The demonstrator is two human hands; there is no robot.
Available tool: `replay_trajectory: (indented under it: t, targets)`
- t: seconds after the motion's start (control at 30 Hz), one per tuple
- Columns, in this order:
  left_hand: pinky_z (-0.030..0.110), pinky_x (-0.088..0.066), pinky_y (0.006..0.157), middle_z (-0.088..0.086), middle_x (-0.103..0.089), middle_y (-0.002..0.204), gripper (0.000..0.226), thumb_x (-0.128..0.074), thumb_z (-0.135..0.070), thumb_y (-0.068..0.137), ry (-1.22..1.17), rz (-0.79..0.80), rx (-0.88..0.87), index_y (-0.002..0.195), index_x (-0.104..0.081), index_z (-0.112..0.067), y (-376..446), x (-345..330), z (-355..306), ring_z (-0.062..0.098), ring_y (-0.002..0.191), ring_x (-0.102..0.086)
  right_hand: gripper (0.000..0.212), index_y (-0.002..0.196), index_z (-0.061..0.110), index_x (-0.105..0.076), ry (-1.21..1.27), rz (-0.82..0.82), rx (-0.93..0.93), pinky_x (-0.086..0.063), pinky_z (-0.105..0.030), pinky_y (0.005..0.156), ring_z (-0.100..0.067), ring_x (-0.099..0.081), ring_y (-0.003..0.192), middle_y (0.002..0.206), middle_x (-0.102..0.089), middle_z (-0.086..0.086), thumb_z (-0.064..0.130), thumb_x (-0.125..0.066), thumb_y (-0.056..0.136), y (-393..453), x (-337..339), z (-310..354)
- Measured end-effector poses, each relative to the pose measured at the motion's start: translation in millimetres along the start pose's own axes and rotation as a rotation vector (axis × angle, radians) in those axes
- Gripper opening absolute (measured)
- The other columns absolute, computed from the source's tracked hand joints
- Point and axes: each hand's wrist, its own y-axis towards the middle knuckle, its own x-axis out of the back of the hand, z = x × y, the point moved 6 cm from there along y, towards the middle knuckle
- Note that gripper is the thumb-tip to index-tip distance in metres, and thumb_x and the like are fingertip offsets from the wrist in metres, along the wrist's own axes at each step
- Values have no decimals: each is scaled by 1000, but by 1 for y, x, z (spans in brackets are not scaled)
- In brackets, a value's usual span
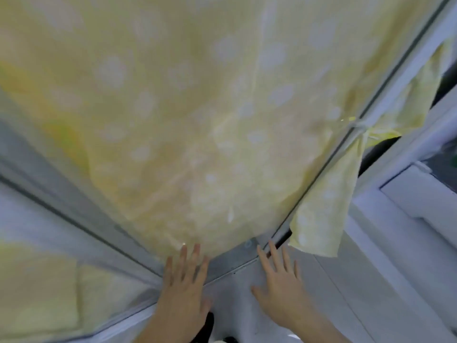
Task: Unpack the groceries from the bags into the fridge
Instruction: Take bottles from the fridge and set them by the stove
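A yellow cloth with pale dots [197, 107] fills most of the view, draped over what looks like the fridge's top. Below it run a grey strip [230, 263] and a white front surface [232, 305], probably the fridge door. My left hand [184, 288] lies flat with fingers spread, its fingertips on the cloth's lower edge and the grey strip. My right hand [279, 288] is flat on the white surface, fingers apart, tips near the seam. Neither hand holds anything. No bags or groceries are in view.
A loose flap of the yellow cloth [321, 219] hangs down at the right, tied with a white string [358, 125]. Further right stands a white panelled surface [420, 206] with a dark gap [380, 149] above it. The view is blurred.
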Motion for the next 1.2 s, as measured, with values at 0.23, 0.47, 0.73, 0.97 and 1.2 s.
replay_trajectory:
  t: [0.23,0.47,0.73,0.97,1.2]
  targets:
    - [64,-13,116,14,-18,171,87,-41,-73,90,-3,-25,439,159,-37,-20,-105,-15,30,42,154,-21,87,149,44,34,-307,64,477,16,-57,122,-28,41,146,154,51,10,82,-10,85,7,-29,68]
    - [56,-2,119,14,-17,171,84,-38,-72,95,4,-96,925,159,-36,-19,-235,7,58,40,154,-15,95,165,29,-16,-508,43,875,-46,-66,104,-41,-27,153,171,-20,-6,73,-40,84,-22,-45,181]
    - [54,3,120,11,1,173,84,-29,-72,99,-10,-188,1386,163,-24,-20,-384,5,74,36,157,5,79,162,37,15,-625,100,1355,15,-55,125,-28,40,150,161,45,10,65,-28,102,-101,-76,331]
    - [55,13,120,5,22,170,86,-21,-73,96,-40,-270,1672,164,-10,-23,-498,0,77,35,155,24,81,162,38,16,-688,99,1633,17,-52,125,-26,40,150,162,43,10,63,-32,103,-189,-117,445]
    - [56,0,121,12,-5,173,84,-33,-71,94,-25,-179,1800,160,-33,-18,-586,-19,94,40,157,-4,85,163,38,14,-731,103,1762,14,-53,126,-25,37,152,164,39,10,63,-39,101,-244,-168,529]
